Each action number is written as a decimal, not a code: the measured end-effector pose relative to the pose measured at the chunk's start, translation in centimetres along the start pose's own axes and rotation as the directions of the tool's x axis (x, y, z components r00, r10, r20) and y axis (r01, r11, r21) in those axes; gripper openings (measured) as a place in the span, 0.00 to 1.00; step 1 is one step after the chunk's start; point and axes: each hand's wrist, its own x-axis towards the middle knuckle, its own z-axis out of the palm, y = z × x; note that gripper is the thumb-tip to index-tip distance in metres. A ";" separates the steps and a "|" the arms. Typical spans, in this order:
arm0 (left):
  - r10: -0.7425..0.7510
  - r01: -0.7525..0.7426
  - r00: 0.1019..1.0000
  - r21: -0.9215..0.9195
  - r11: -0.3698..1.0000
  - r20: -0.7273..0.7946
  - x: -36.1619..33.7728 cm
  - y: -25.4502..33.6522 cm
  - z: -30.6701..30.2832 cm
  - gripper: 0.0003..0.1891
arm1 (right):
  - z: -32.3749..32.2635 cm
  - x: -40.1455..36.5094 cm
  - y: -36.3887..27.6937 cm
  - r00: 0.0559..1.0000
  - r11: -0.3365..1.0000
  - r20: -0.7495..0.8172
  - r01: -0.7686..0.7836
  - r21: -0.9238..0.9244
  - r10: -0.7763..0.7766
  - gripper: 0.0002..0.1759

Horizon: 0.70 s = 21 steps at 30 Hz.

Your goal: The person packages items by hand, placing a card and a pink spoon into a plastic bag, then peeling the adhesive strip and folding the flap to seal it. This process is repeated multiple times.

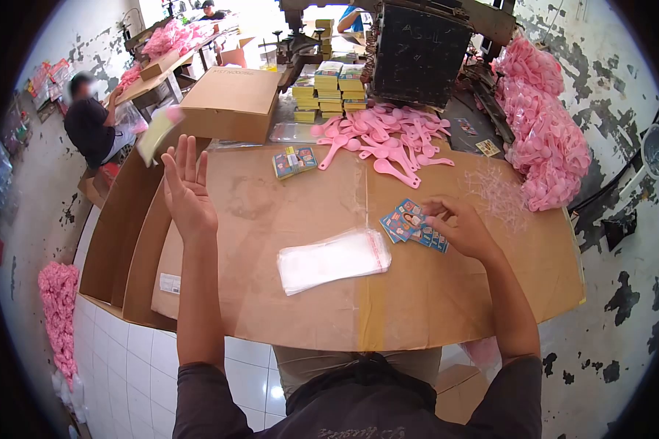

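My left hand (188, 192) is raised at the left side of the cardboard-covered table, open with its fingers apart. Just beyond its fingertips a clear packet (156, 137) with something pink at its top hangs in the air, slightly blurred, above a cardboard box. At the right, my right hand (459, 228) has its fingers curled at the edge of a small fanned pile of blue printed cards (406, 221), pinching a card there. Between the hands lies a stack of clear plastic bags (333, 261). Farther back sits a bundle of printed cards (294, 162).
Pink plastic spoons (388, 139) are heaped behind, beside stacks of cards (329, 91) and a closed carton (231, 102). Black machinery (421, 55) stands at the back. Bagged pink spoons (542, 132) hang at right. An open box (121, 241) flanks the table's left; another person (91, 124) sits beyond.
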 end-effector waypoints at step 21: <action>-0.640 -0.305 0.485 0.801 0.514 0.596 -12.0 -6.9 1.6 0.09 | 4.3 0.3 2.6 0.934 0.936 -0.327 0.019 -0.351 -0.141 0.21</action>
